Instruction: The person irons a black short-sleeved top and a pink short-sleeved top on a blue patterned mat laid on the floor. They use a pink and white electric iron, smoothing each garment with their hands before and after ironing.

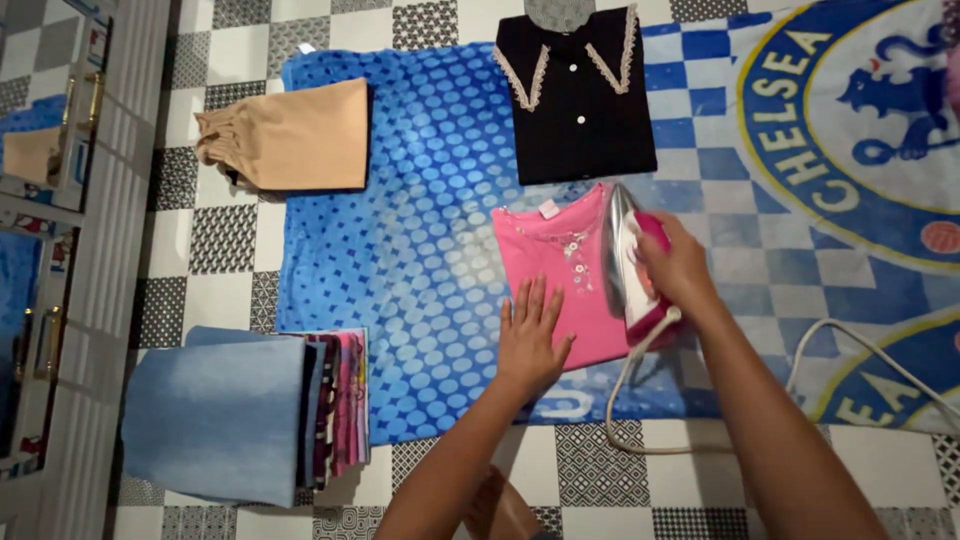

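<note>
Reaching forward from the bottom edge, both forearms cross bare checkered tile onto a blue dotted blanket (420,180). The left hand (530,335) lies flat, fingers spread wide, pressing the lower left corner of a folded pink top (560,270). The right hand (678,265) is wrapped around the handle of a pink and silver iron (630,260), which stands tipped on its edge along the top's right side; its white cord (640,400) loops back over the tiles. Left of the hands, open blanket runs to a stack of folded clothes (240,415) at the near left edge. Farther off lie a folded black collared shirt (578,95), just beyond the pink top, and a tan garment (290,135) at the blanket's far left corner.
</note>
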